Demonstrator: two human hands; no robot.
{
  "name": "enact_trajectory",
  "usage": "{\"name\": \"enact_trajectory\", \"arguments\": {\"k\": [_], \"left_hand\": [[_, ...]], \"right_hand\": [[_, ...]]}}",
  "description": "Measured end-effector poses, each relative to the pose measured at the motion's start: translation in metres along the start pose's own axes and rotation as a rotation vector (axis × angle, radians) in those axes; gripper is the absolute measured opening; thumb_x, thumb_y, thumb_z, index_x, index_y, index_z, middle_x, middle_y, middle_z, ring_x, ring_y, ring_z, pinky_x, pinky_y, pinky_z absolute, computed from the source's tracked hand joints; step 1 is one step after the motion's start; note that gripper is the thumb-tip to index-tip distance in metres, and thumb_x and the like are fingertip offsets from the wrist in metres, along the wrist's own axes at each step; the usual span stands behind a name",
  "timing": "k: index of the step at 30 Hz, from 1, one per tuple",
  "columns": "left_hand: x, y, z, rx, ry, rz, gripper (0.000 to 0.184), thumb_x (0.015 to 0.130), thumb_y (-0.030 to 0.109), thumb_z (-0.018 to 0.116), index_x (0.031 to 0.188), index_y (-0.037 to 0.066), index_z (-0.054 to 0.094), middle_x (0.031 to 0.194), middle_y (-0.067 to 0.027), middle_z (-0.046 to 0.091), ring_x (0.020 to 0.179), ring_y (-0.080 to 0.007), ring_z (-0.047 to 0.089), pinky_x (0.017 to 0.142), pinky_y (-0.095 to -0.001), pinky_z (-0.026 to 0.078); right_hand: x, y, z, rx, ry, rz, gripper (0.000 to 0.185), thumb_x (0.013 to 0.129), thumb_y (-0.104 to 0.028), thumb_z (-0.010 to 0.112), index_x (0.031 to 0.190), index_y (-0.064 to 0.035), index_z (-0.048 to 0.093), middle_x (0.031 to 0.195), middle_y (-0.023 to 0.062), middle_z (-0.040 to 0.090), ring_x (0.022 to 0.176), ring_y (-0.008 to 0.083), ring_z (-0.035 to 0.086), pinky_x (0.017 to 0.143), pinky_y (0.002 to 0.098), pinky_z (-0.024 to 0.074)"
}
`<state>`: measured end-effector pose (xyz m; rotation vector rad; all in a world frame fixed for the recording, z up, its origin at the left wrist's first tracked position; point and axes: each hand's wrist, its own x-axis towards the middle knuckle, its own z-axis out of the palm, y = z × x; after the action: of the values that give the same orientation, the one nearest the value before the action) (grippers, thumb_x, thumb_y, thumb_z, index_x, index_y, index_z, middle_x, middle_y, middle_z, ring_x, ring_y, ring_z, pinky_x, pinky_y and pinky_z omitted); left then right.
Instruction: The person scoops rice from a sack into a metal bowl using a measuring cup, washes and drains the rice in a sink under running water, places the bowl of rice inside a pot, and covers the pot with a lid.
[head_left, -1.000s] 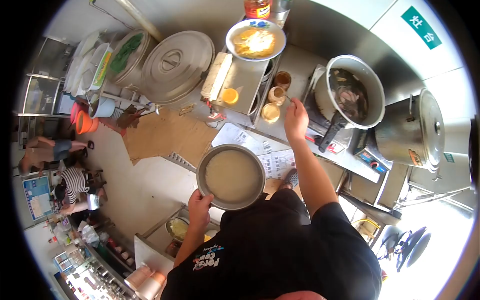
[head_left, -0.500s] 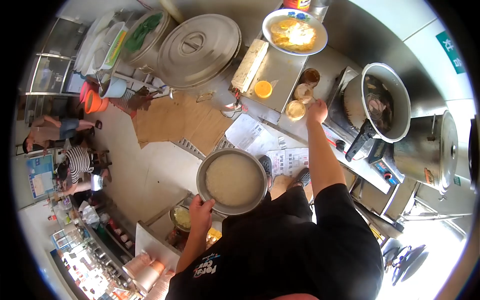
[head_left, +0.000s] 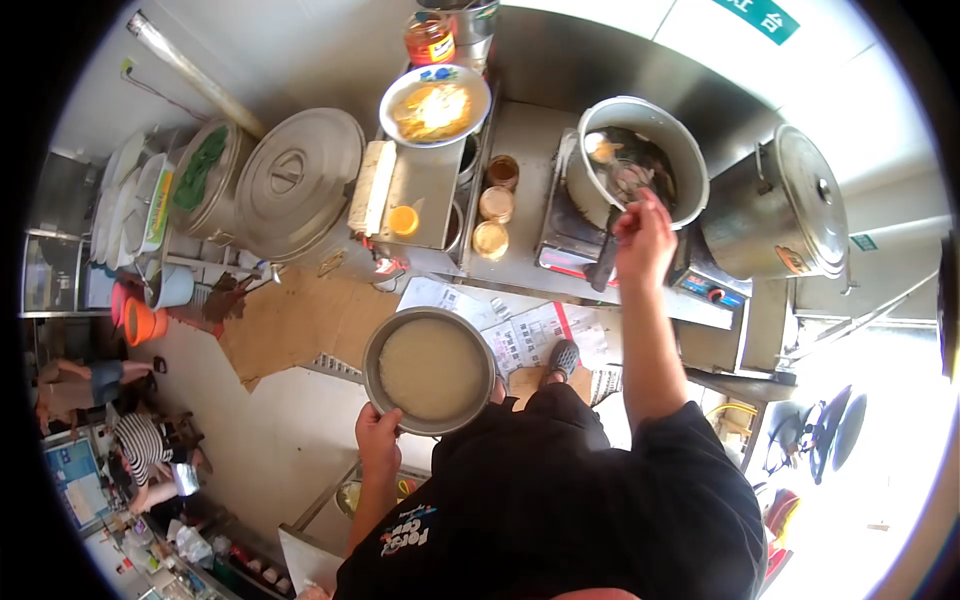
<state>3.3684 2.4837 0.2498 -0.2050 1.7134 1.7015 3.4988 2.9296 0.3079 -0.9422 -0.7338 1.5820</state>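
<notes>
My left hand grips the rim of a round metal basin, which holds pale rice in cloudy water, in front of my body. My right hand is over the near rim of a lidless metal pot with a long black handle. Its fingers are drawn together; what they hold, if anything, I cannot make out. Inside the pot are dark liquid, pinkish pieces and a pale blob near the left wall. The pot stands on a stove burner.
Left of the stove are several seasoning jars, a patterned bowl of yellow food and an orange lid. A tall lidded pot stands at right, a large lidded vat at left. Cardboard covers floor. Two people are far left.
My right hand has moved from beside the seasoning jars rightward to the pot's rim. My left hand still holds the basin. The view has turned and shifted toward the stove.
</notes>
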Motion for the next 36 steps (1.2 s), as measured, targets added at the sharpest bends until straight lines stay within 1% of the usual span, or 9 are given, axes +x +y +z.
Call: {"name": "enact_trajectory", "arguments": {"k": [8, 16, 21, 22, 23, 27, 29, 34, 36], "left_hand": [[0.001, -0.004, 0.040, -0.007, -0.111, -0.010, 0.023, 0.077, -0.003, 0.055, 0.099, 0.001, 0.058, 0.088, -0.0053, 0.063, 0.067, -0.0098, 0.058, 0.055, -0.0212, 0.045], [-0.005, -0.021, 0.069, -0.022, -0.081, -0.012, 0.024, 0.078, -0.004, 0.055, 0.101, -0.001, 0.057, 0.093, -0.0082, 0.064, 0.076, -0.0152, 0.064, 0.064, -0.0259, 0.053], [-0.019, -0.018, 0.079, -0.022, -0.063, -0.025, 0.026, 0.079, -0.004, 0.055, 0.104, -0.002, 0.057, 0.096, -0.0110, 0.064, 0.081, -0.0182, 0.065, 0.070, -0.0296, 0.056], [-0.026, -0.012, 0.092, -0.066, 0.006, -0.017, 0.013, 0.077, -0.002, 0.060, 0.088, 0.004, 0.059, 0.073, 0.0015, 0.058, 0.052, -0.0039, 0.044, 0.046, -0.0195, 0.032], [-0.026, -0.013, 0.091, -0.070, 0.029, -0.012, 0.013, 0.077, -0.002, 0.060, 0.088, 0.004, 0.059, 0.073, 0.0015, 0.058, 0.052, -0.0039, 0.044, 0.046, -0.0195, 0.032], [-0.028, -0.011, 0.078, -0.071, 0.035, -0.012, 0.014, 0.078, -0.002, 0.059, 0.091, 0.003, 0.059, 0.076, 0.0002, 0.060, 0.054, -0.0040, 0.046, 0.048, -0.0189, 0.033], [-0.031, -0.008, 0.071, -0.069, 0.053, -0.035, 0.015, 0.078, -0.002, 0.059, 0.092, 0.003, 0.059, 0.076, 0.0003, 0.060, 0.054, -0.0039, 0.046, 0.048, -0.0191, 0.033], [-0.035, -0.008, 0.041, -0.050, 0.170, -0.083, 0.016, 0.078, -0.002, 0.059, 0.093, 0.003, 0.060, 0.075, 0.0015, 0.059, 0.057, -0.0041, 0.047, 0.052, -0.0206, 0.035], [-0.038, -0.011, 0.024, -0.042, 0.210, -0.079, 0.015, 0.078, -0.002, 0.060, 0.093, 0.003, 0.060, 0.075, 0.0018, 0.059, 0.057, -0.0040, 0.046, 0.052, -0.0206, 0.034]], "right_hand": [[0.093, -0.102, -0.087, -0.386, -0.033, -0.114, 0.023, 0.094, -0.015, 0.054, 0.111, -0.0014, 0.060, 0.074, 0.0021, 0.058, 0.056, 0.0068, 0.051, 0.049, 0.0208, 0.0440], [0.129, -0.102, -0.111, -0.655, -0.001, -0.254, 0.022, 0.094, -0.013, 0.052, 0.111, -0.0021, 0.063, 0.077, 0.0031, 0.058, 0.060, 0.0090, 0.053, 0.053, 0.0234, 0.0443], [0.106, -0.091, -0.093, -1.274, -0.144, -0.955, 0.025, 0.090, -0.006, 0.054, 0.113, -0.0038, 0.063, 0.082, 0.0062, 0.060, 0.068, 0.0163, 0.057, 0.063, 0.0299, 0.0472], [0.095, -0.089, -0.082, -1.231, -0.159, -0.992, 0.024, 0.091, -0.005, 0.053, 0.114, -0.0036, 0.062, 0.082, 0.0052, 0.061, 0.068, 0.0133, 0.056, 0.062, 0.0274, 0.0474], [0.081, -0.083, -0.070, -1.220, -0.181, -0.986, 0.024, 0.091, -0.005, 0.053, 0.114, -0.0036, 0.062, 0.082, 0.0052, 0.061, 0.068, 0.0133, 0.056, 0.062, 0.0274, 0.0474], [0.008, -0.022, -0.009, -0.695, -0.302, -0.218, 0.023, 0.093, -0.004, 0.051, 0.113, -0.0024, 0.061, 0.082, 0.0052, 0.062, 0.068, 0.0050, 0.054, 0.059, 0.0212, 0.0464], [-0.006, 0.045, 0.006, -0.659, -0.394, -0.116, 0.025, 0.092, -0.009, 0.052, 0.113, -0.0004, 0.061, 0.086, 0.0107, 0.065, 0.072, 0.0151, 0.061, 0.065, 0.0287, 0.0497], [0.026, 0.209, 0.021, -1.115, -0.302, -0.287, 0.031, 0.090, -0.021, 0.046, 0.110, -0.0032, 0.062, 0.101, 0.0235, 0.064, 0.093, 0.0433, 0.059, 0.083, 0.0471, 0.0462], [0.040, 0.243, 0.021, -1.288, -0.260, -0.281, 0.026, 0.088, -0.018, 0.045, 0.102, -0.0060, 0.063, 0.098, 0.0208, 0.065, 0.091, 0.0402, 0.060, 0.081, 0.0474, 0.0471]]}}
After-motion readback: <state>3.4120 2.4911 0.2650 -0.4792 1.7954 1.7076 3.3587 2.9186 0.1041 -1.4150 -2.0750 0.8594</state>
